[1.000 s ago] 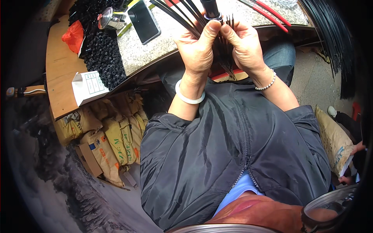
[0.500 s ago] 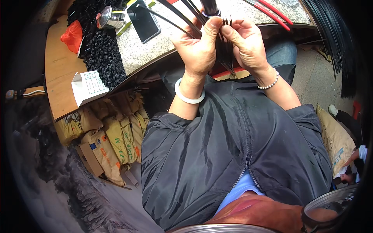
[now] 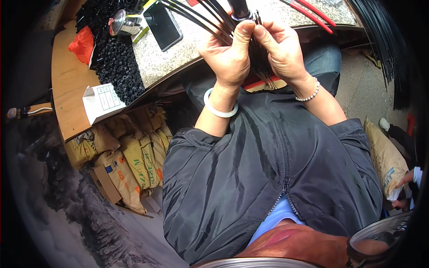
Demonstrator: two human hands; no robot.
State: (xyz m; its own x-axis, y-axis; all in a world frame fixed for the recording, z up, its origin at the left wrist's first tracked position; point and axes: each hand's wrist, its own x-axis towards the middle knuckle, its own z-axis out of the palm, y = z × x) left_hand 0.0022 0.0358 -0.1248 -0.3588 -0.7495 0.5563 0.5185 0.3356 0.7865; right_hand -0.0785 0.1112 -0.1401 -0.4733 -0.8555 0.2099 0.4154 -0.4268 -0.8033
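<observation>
My left hand (image 3: 229,61) is closed around a bundle of thin black strips (image 3: 196,18), which fan out toward the far left over the table. Close beside it, my right hand (image 3: 286,53) pinches the ends of some thin black strips, its thumb tip almost against the left thumb. More strips (image 3: 264,77) hang down between the two palms. Just beyond the thumbs stands a dark, shiny cylinder (image 3: 240,8) with a pale rim; whether either hand touches it, I cannot tell.
On the speckled tabletop (image 3: 154,64) lie a phone (image 3: 163,27) and red-handled pliers (image 3: 315,15). Small black parts (image 3: 118,71) are heaped at left, near a red plastic bag (image 3: 82,44) and white box (image 3: 103,102). Long black strips (image 3: 380,49) hang at right. Another person's hand (image 3: 405,177) shows far right.
The strip ends that stood up between my fingertips have shifted, and my thumbs have come closer together. At the far right, the other person's hand has moved slightly.
</observation>
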